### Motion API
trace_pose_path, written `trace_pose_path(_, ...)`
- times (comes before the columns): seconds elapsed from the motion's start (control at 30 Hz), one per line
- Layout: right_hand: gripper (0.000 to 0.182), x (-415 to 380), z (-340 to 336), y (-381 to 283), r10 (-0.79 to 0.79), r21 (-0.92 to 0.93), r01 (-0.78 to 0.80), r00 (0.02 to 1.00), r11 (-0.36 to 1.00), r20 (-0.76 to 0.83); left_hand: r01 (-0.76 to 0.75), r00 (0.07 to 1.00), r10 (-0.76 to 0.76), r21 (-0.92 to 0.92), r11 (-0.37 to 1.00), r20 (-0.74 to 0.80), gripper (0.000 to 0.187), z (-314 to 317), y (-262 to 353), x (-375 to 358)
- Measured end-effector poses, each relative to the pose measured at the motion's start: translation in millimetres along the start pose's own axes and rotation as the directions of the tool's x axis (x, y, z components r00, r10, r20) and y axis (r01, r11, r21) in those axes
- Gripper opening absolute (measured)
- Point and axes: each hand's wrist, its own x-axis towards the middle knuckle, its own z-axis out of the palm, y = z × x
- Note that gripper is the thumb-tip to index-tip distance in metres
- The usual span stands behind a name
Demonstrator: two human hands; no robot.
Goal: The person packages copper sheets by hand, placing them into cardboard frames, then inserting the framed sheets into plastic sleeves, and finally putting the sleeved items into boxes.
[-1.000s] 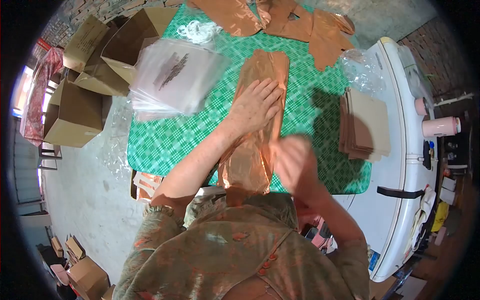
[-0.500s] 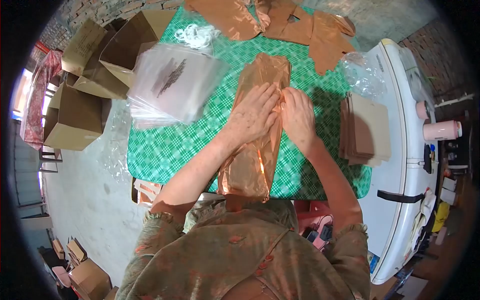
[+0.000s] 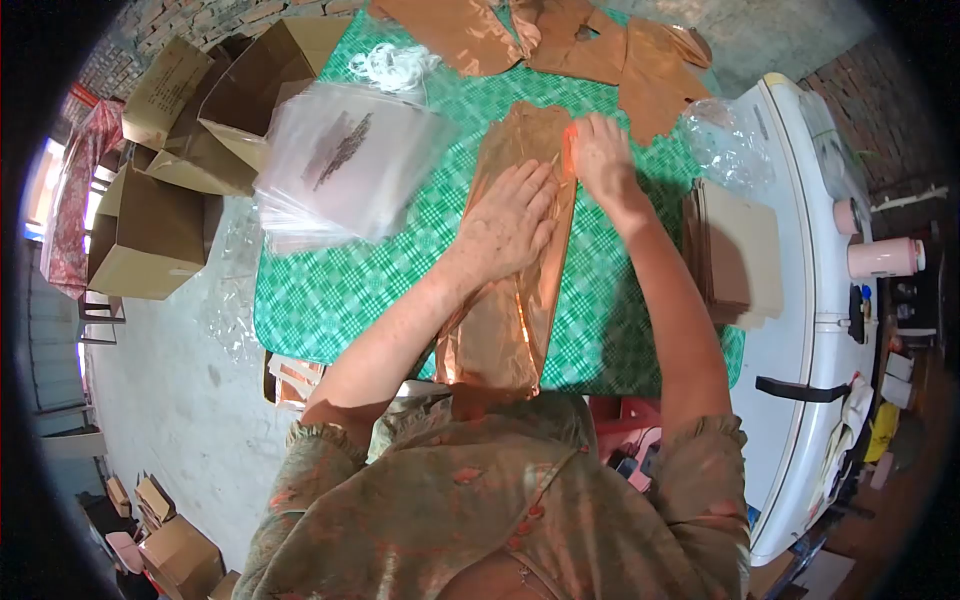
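Note:
A long folded copper-coloured foil sheet (image 3: 505, 345) lies lengthwise on the green checked tablecloth (image 3: 330, 305), its near end hanging at the table's front edge. My left hand (image 3: 508, 222) rests flat on its middle, fingers stretched out and pointing up to the right. At the upper right edge of the foil, my right hand (image 3: 603, 160) has its fingers bent and closed on the edge. A bright orange patch of foil shows beside those fingertips. The fold under my left palm is hidden.
A stack of clear plastic sleeves (image 3: 375, 190) and white string (image 3: 395, 68) lie left. More copper foil (image 3: 580, 50) spreads across the back. Brown card pieces (image 3: 745, 255) and crumpled clear plastic (image 3: 725, 145) are right, beside a white appliance (image 3: 790, 400). Open cardboard boxes (image 3: 150, 245) stand left.
My right hand has moved up along the foil's right edge, away from my left hand. The foil's right side lies straighter and flatter. My left hand has stayed in place.

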Motion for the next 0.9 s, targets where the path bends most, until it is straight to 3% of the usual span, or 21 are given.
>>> trace_pose_path(0.17,0.023,4,-16,3,0.05,-0.092,-0.039,0.991,0.995,0.121,-0.019,0.998,0.019,0.004,1.0,-0.064,0.055,10,-3,-5)
trace_pose_path(0.27,0.026,-34,-50,-15,-0.087,0.163,0.114,0.982,0.98,-0.166,-0.027,0.994,0.025,-0.012,1.0,-0.11,0.056,12,-4,-5)
trace_pose_path(0.37,0.029,-86,-74,-34,-0.171,0.23,0.185,0.982,0.955,-0.082,-0.017,0.995,0.017,-0.001,1.0,-0.098,0.056,14,-6,-3)
trace_pose_path(0.47,0.029,-121,-95,-59,-0.151,0.329,0.135,0.988,0.934,0.022,-0.024,0.995,0.025,0.011,1.0,-0.095,0.056,16,-8,-3)
trace_pose_path(0.57,0.027,-145,-107,-79,-0.119,0.426,0.127,0.992,0.896,-0.046,-0.029,0.996,0.031,0.019,0.999,-0.089,0.056,17,-8,-4)
trace_pose_path(0.67,0.027,-161,-131,-95,-0.206,0.414,0.164,0.977,0.895,0.057,-0.034,0.996,0.037,0.038,0.999,-0.085,0.056,18,-9,-3)
trace_pose_path(0.77,0.025,-189,-144,-111,-0.271,0.462,0.24,0.963,0.854,0.002,-0.027,0.997,0.029,0.029,0.999,-0.078,0.056,16,-8,-3)
trace_pose_path(0.9,0.025,-206,-159,-132,-0.378,0.601,0.27,0.924,0.752,0.058,-0.033,0.995,0.034,0.019,0.999,-0.093,0.055,15,-9,-4)
